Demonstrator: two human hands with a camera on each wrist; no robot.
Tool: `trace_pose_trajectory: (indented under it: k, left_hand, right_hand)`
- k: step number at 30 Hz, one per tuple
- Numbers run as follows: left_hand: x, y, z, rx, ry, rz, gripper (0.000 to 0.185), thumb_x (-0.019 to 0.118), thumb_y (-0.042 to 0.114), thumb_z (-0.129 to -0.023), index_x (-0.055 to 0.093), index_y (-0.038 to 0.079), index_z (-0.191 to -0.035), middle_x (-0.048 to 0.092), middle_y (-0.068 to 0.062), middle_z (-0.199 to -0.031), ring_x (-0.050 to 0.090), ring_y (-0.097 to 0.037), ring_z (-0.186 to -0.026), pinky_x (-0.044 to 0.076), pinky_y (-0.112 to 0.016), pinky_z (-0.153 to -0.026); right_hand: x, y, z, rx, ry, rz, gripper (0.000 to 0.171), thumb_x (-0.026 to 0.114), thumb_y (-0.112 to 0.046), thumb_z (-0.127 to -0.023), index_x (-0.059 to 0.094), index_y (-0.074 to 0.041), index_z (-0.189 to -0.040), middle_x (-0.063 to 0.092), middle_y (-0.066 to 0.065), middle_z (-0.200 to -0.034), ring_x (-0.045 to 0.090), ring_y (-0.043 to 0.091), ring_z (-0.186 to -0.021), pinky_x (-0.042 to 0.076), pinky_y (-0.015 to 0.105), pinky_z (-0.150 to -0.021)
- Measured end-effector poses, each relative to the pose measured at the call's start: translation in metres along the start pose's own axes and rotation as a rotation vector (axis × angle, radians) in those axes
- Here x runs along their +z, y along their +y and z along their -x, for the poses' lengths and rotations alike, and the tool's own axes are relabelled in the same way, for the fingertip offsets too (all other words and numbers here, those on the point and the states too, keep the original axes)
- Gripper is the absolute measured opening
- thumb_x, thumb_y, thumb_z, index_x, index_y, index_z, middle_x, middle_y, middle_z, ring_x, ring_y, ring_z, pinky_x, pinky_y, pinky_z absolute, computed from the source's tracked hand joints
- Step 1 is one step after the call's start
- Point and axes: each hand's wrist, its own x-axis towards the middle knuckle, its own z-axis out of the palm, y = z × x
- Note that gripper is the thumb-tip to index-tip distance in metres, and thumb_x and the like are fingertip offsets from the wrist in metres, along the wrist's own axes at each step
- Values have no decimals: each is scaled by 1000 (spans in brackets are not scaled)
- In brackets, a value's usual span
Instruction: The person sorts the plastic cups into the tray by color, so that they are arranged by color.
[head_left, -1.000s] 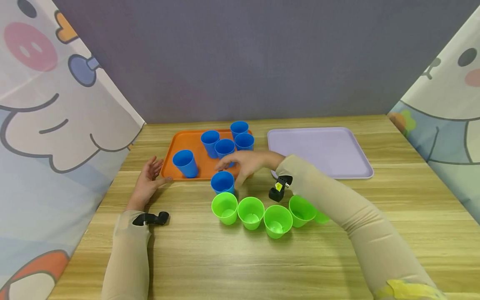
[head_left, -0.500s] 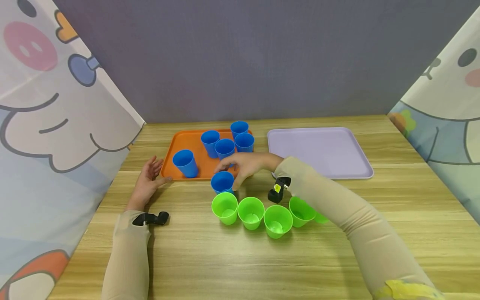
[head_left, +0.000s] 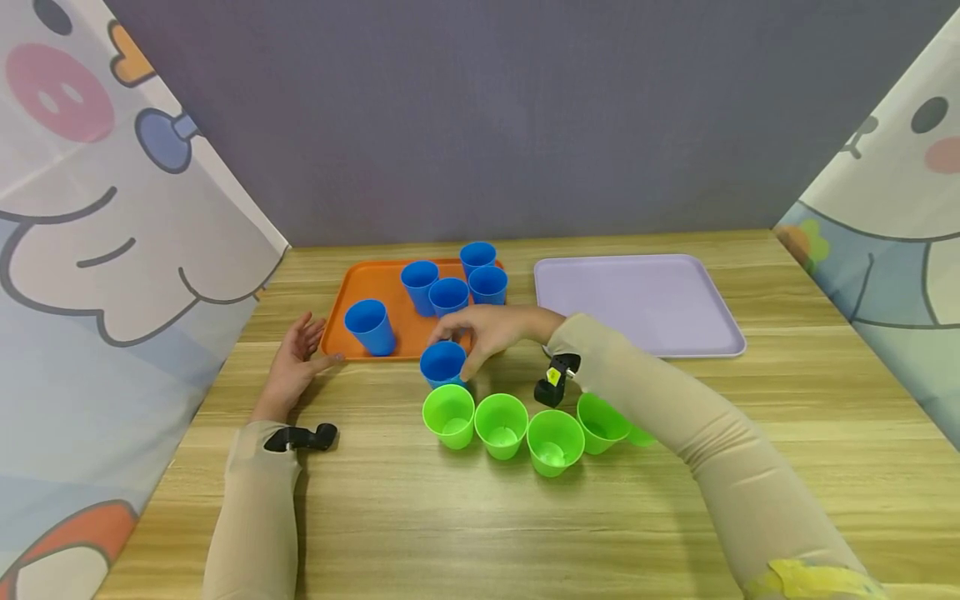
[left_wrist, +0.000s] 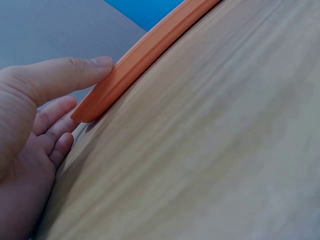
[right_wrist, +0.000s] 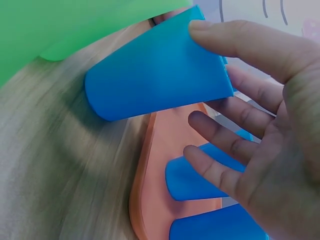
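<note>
Right hand (head_left: 495, 329) reaches across to the blue cup (head_left: 443, 364) standing on the wooden surface (head_left: 450, 517), just outside the near edge of the orange tray (head_left: 352, 287) and right behind the leftmost green cup (head_left: 449, 415). Cup is upright, mouth up, long axis vertical, wider at the rim. In the right wrist view the thumb (right_wrist: 240, 42) lies on the cup wall near the rim, other fingers (right_wrist: 225, 137) spread and mostly straight on the far side, not clearly wrapped; grip looks loose and open around the cup, thumb contact only. Left hand (head_left: 296, 362) lies flat on the surface at the tray's near left corner, fingers relaxed, holding nothing; left wrist view shows the thumb (left_wrist: 60, 75) touching the tray rim (left_wrist: 135, 60). Five more blue cups stand upright on the tray, one alone at the left (head_left: 370, 326), four clustered at the back right (head_left: 450, 296). Row of green cups upright in front, one partly hidden by the right sleeve (head_left: 675, 417). Lilac tray (head_left: 637, 300) to the right of the orange one, apart from it.
</note>
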Motion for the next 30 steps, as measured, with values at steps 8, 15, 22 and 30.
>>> trace_pose_trajectory:
  k: [8, 15, 22, 30]
  left_hand:
    - [0, 1, 2, -2, -4, -3, 95, 70, -8, -88, 5, -3, -157, 23, -27, -159, 24, -43, -144, 23, -44, -119]
    - [-1, 0, 1, 6, -3, -6, 95, 70, -7, -88, 5, -3, -157, 24, -27, -158, 25, -43, -143, 26, -38, -118]
    - [-2, -1, 0, 13, 0, -9, 93, 70, -7, -89, 6, -4, -157, 25, -29, -158, 25, -44, -143, 30, -26, -114]
    - [-1, 2, 1, 1, -4, 3, 94, 70, -8, -88, 6, -4, -157, 24, -28, -158, 25, -43, -144, 26, -38, -118]
  right_hand:
    - [0, 1, -3, -30, 70, 55, 56, 85, -13, -79, 59, -3, -128, 64, 5, -120, 55, 19, -113, 43, 49, -103]
    - [4, -4, -8, 34, 188, 115, 58, 86, -18, -78, 58, -3, -127, 62, 7, -118, 53, 19, -108, 46, 41, -98]
    - [11, -12, -15, 110, 293, 85, 59, 87, -19, -78, 57, -3, -126, 62, 8, -119, 56, 22, -105, 50, 35, -92]
    - [12, -18, -22, 150, 381, 72, 57, 88, -22, -77, 57, -6, -122, 62, 4, -115, 56, 24, -100, 48, 25, -83]
